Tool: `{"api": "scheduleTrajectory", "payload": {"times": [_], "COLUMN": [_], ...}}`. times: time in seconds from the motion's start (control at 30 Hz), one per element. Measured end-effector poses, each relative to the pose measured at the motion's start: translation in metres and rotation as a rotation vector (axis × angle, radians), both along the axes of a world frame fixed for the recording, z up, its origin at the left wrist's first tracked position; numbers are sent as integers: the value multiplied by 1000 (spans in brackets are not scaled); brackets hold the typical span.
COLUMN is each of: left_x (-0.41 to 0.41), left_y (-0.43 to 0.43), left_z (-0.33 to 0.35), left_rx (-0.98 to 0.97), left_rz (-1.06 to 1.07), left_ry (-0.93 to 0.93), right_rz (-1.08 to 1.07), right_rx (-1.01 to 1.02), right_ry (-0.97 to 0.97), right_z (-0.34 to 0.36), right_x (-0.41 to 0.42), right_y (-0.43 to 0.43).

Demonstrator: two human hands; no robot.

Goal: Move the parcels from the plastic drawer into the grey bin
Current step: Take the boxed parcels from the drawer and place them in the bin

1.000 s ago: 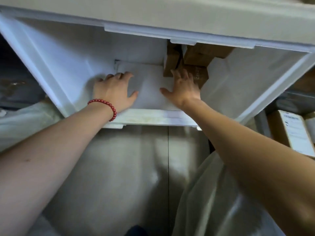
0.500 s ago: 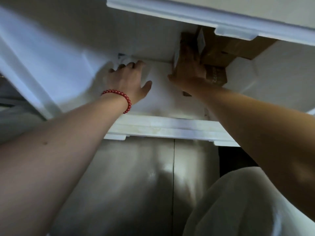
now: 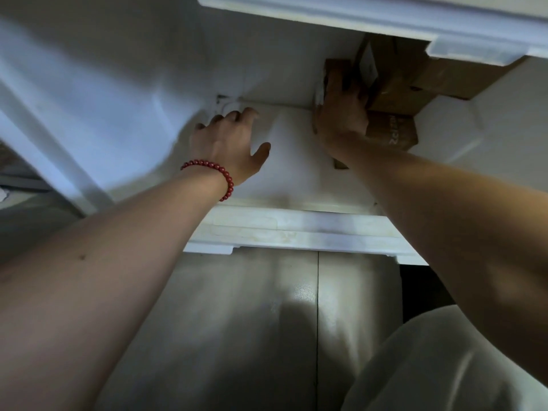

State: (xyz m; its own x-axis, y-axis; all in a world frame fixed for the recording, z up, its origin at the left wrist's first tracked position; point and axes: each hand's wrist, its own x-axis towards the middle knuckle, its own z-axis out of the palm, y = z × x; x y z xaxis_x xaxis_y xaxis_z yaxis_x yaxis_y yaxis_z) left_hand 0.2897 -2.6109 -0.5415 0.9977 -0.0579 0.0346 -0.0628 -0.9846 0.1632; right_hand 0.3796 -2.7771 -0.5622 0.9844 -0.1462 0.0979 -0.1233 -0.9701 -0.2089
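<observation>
The white plastic drawer (image 3: 296,229) stands pulled out in front of me. A flat white parcel (image 3: 290,161) lies on its floor. My left hand (image 3: 228,143), with a red bead bracelet, lies on this parcel, fingers hooked over its far left corner and thumb spread. At the back right stand several brown cardboard parcels (image 3: 394,93). My right hand (image 3: 341,117) grips an upright brown parcel (image 3: 333,68) there, thumb on its left side and fingers round its right side. The grey bin is out of view.
The drawer above (image 3: 355,16) overhangs the back of the open drawer and hides the tops of the brown parcels. Below the drawer front is a grey panelled surface (image 3: 252,321). Pale cloth (image 3: 444,366) fills the lower right corner.
Both hands have reached deeper into the drawer. My right hand has gone from hovering before the brown parcels to closing round the upright one. The left hand slid to the white parcel's far corner.
</observation>
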Motion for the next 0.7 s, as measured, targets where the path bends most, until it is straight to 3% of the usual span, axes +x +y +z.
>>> {"api": "scheduleTrajectory", "payload": {"times": [0.17, 0.4, 0.7], "left_x": [-4, -25, -79], "left_y": [1, 5, 0], "left_z": [-5, 8, 76], "left_rx": [12, 10, -82], "left_rz": [41, 32, 4], "left_ry": [8, 35, 22], "right_rz": [0, -70, -40], "right_rx": [204, 739, 1053], "right_ry": [-30, -123, -60], "right_z": [3, 21, 89], "right_x": [-27, -81, -189], "right_y": [0, 5, -9]}}
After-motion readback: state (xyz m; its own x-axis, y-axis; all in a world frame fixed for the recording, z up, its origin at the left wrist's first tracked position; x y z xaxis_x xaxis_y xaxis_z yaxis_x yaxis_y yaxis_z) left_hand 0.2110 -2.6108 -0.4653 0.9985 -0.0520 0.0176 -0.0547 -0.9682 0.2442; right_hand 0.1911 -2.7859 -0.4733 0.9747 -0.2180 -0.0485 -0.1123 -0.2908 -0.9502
